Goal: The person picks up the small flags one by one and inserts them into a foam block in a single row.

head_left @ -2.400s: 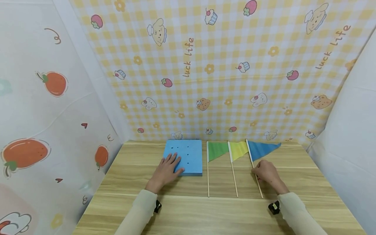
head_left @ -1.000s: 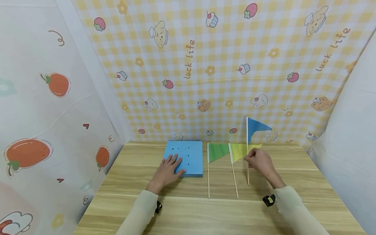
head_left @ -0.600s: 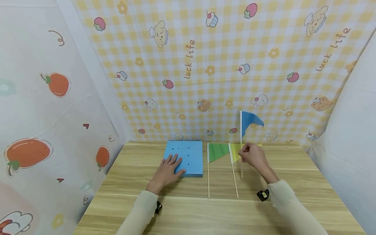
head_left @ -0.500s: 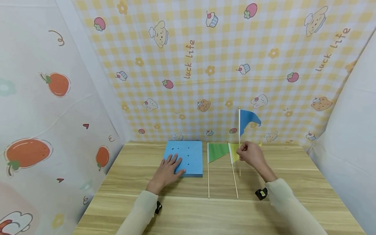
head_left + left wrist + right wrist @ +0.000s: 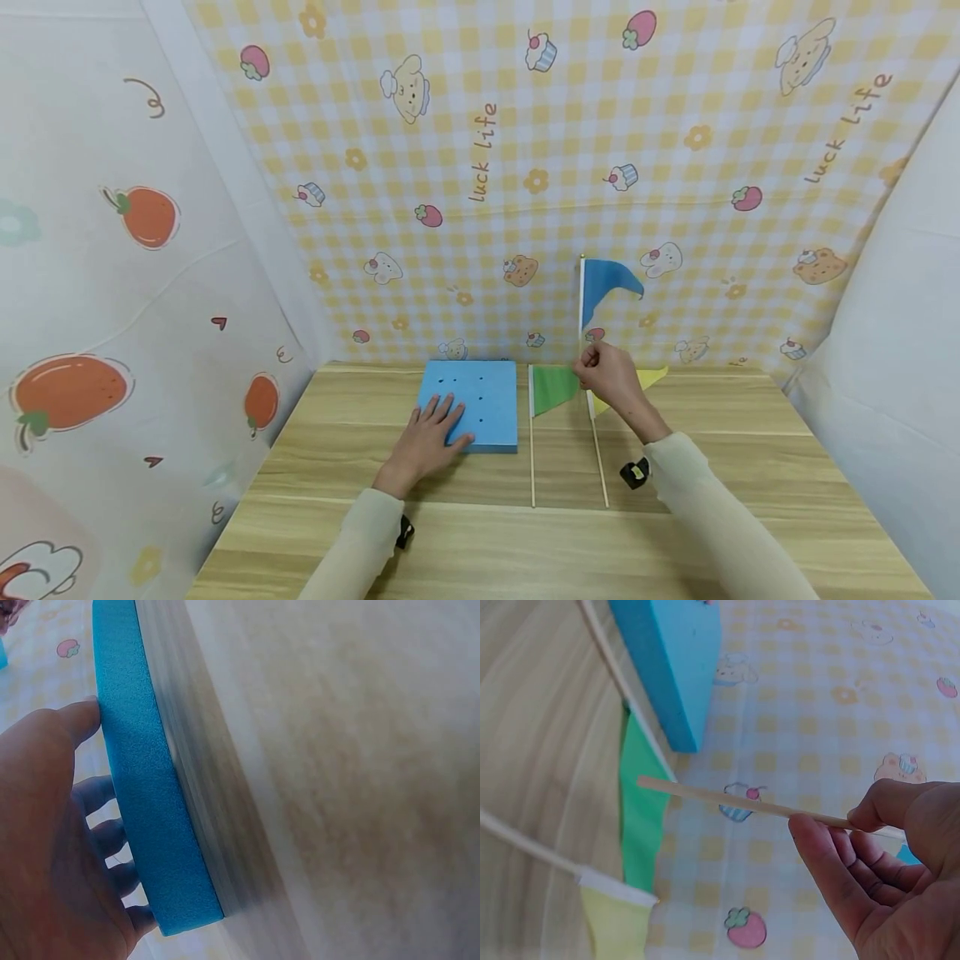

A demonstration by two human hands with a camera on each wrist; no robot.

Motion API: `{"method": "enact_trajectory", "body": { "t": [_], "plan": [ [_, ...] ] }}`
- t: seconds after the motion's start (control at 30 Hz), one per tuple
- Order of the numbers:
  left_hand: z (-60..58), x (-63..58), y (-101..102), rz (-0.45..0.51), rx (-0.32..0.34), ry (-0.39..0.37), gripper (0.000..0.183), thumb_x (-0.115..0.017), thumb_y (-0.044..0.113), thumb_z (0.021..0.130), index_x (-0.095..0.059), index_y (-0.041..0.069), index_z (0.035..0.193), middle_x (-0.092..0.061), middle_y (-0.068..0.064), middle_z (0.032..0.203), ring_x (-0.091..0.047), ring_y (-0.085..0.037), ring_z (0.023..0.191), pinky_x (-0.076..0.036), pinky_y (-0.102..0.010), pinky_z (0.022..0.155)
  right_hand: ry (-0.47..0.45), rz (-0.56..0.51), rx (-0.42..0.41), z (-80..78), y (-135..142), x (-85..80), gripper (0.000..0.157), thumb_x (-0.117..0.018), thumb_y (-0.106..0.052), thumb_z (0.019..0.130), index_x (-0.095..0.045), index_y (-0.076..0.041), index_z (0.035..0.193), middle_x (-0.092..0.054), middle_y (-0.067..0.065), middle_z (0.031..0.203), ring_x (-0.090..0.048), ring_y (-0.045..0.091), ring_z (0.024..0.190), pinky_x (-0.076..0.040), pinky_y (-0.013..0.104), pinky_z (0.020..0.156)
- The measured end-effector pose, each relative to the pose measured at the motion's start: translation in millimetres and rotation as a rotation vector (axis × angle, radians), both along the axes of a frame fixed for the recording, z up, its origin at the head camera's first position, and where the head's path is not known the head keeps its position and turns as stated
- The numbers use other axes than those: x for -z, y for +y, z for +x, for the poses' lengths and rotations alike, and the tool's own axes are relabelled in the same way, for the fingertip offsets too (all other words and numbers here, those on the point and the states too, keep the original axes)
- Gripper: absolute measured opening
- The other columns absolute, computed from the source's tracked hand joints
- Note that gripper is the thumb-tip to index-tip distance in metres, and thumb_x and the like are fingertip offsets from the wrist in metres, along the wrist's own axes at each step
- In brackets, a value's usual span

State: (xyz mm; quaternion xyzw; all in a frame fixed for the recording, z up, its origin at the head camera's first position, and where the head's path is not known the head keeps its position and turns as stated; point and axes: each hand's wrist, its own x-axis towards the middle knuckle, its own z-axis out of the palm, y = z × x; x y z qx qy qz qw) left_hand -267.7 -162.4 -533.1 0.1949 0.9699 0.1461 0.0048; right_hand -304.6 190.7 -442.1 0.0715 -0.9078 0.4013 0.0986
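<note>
Upright above the table, a blue pennant flag [image 5: 604, 285] on a thin wooden stick is pinched between thumb and fingers of my right hand [image 5: 611, 377]. In the right wrist view the bare lower end of the flag's stick [image 5: 727, 800] juts out past my fingertips, off the table. My left hand [image 5: 425, 435] rests with fingers spread on a light blue foam block [image 5: 495, 425] with several small holes in its top. The left wrist view shows the fingers lying on the block's top face, beside its thick edge [image 5: 150, 772].
A green pennant flag [image 5: 551, 390] lies on the wooden table [image 5: 480, 550] just right of the block. Beside it lies a yellow pennant flag [image 5: 648, 377], partly covered by my right hand. A checked cloth [image 5: 570, 225] hangs behind the table.
My right hand has lifted the blue flag off the table, stood it upright and carried it left, past the yellow flag. My left hand has stayed on the foam block.
</note>
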Motion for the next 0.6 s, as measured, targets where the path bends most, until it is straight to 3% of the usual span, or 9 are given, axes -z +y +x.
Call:
{"method": "enact_trajectory", "body": {
  "t": [0.3, 0.6],
  "plan": [
    [0.2, -0.3, -1.1, 0.0, 0.004, 0.003, 0.07, -0.055, 0.053, 0.108, -0.044, 0.014, 0.165, -0.032, -0.015, 0.175, -0.024, -0.042, 0.163, -0.021, -0.067, 0.13, 0.07, 0.008, -0.027, -14.4, -28.9, -8.6, 0.008, -0.061, -0.009, 0.095, -0.061, -0.006, 0.087, -0.07, 0.009, 0.075, -0.074, 0.02, 0.062, -0.051, 0.028, 0.059],
    [-0.2, 1.5, -1.2, 0.006, -0.002, 0.001, 0.069, -0.055, 0.054, 0.108, -0.044, 0.015, 0.164, -0.032, -0.014, 0.175, -0.024, -0.042, 0.164, -0.021, -0.067, 0.13, 0.098, -0.052, -0.069, -20.4, -51.0, -14.0, 0.008, -0.063, -0.007, 0.095, -0.06, -0.006, 0.087, -0.069, 0.012, 0.077, -0.074, 0.021, 0.063, -0.053, 0.028, 0.058]
  ]
}}
